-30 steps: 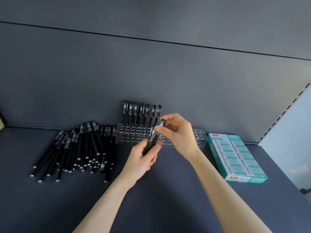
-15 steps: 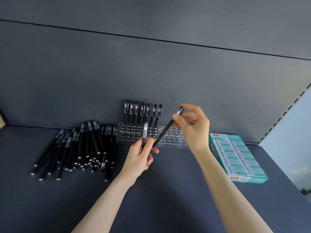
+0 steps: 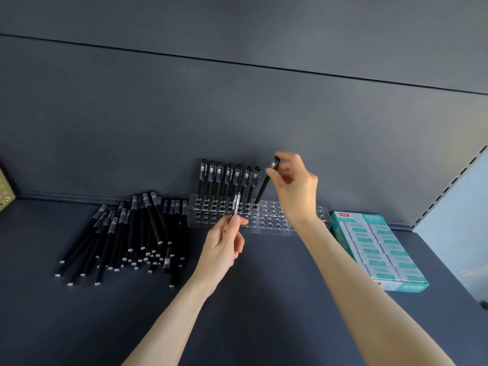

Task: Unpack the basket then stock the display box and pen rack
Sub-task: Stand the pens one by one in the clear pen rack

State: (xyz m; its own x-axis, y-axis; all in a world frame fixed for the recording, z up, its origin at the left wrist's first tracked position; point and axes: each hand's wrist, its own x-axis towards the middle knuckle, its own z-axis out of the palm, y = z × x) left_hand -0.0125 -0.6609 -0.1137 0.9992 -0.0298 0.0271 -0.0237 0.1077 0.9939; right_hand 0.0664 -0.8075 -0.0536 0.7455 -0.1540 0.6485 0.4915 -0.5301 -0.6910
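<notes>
A clear pen rack (image 3: 266, 220) with rows of holes stands on the dark shelf against the back wall. Several black pens (image 3: 228, 178) stand upright in its back row at the left. My right hand (image 3: 294, 186) pinches the cap end of a black pen (image 3: 264, 187), tilted, its tip at a back-row hole just right of the standing pens. My left hand (image 3: 224, 247) holds another black pen (image 3: 235, 204) upright in front of the rack. A pile of black pens (image 3: 126, 233) lies flat to the rack's left.
A teal display box (image 3: 383, 244) filled with white-and-teal packs sits at the right, near the shelf's slotted upright (image 3: 449, 186). A perforated yellowish edge (image 3: 5, 191) shows at the far left. The dark back wall rises right behind the rack.
My right hand carried one pen up and back from my left hand, swung it nearly upright and brought its tip down to a rack hole. My left hand keeps one pen.
</notes>
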